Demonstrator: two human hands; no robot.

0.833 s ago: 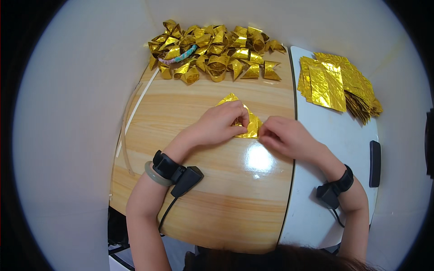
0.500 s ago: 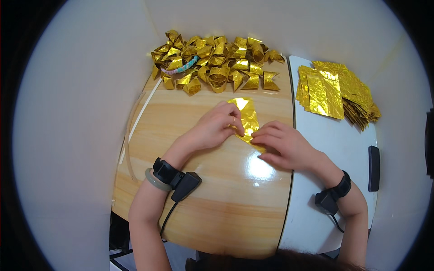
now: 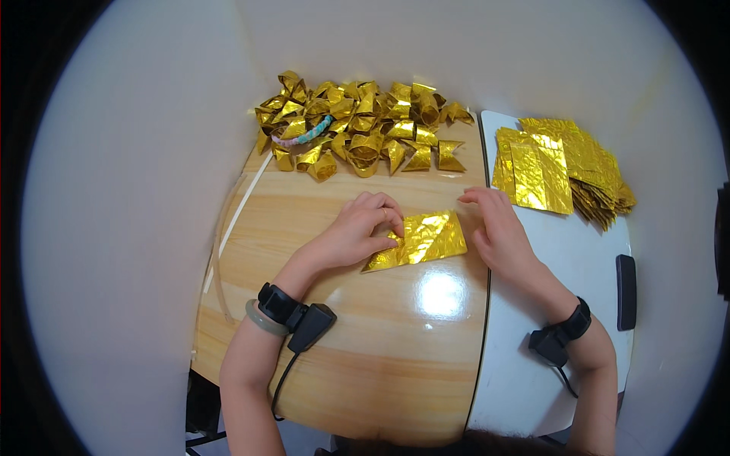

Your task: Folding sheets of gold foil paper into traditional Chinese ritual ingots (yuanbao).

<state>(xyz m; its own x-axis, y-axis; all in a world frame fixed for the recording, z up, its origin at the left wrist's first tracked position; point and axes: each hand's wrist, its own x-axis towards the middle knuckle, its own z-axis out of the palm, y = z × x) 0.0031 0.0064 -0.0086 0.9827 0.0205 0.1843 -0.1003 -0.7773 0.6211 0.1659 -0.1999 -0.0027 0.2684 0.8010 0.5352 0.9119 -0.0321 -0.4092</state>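
Gold foil sheet (image 3: 420, 240): lies flat and slightly tilted on the wooden table (image 3: 334, 365), about mid-table, near its right edge.
Left hand (image 3: 363, 228): rests on the left end of the sheet; its grip is together, fingertips curled down and pressing the foil.
Right hand (image 3: 496, 228): lies just right of the sheet, at the seam between the two tables; its grip is apart, fingers spread flat, holding nothing.
Folded gold pieces (image 3: 357, 129): heaped at the far edge of the wooden table, with a pink and teal band (image 3: 303, 138) among them.
Stack of gold sheets (image 3: 559, 163): far right, on the white table (image 3: 532, 365).
Wrists: each carries a black strapped device.
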